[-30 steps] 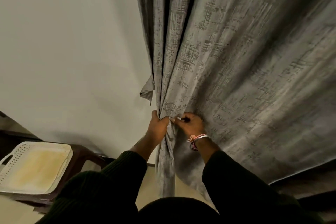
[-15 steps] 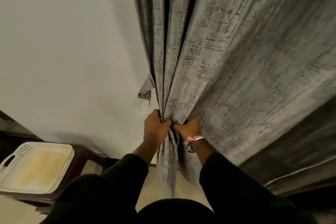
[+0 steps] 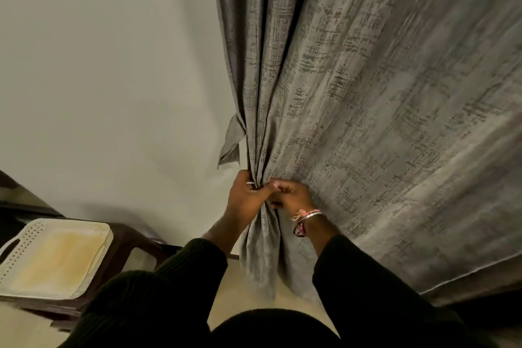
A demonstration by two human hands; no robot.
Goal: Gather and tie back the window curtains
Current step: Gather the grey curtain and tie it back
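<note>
Both dark-sleeved arms reach up and forward, the left hand (image 3: 245, 198) and right hand (image 3: 292, 195) side by side and touching, fingers curled tight around bunched curtain (image 3: 262, 229).

White perforated tray (image 3: 50, 257) atop dark brown stool (image 3: 127, 246) on pale floor (image 3: 243, 291).

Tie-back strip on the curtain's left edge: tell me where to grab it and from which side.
Take the tie-back strip by its loose lower end, coming from the wall side on the left. Its top joins the curtain edge and that end hangs free. Both hands grip the gathered folds, so one must let go first.
</note>
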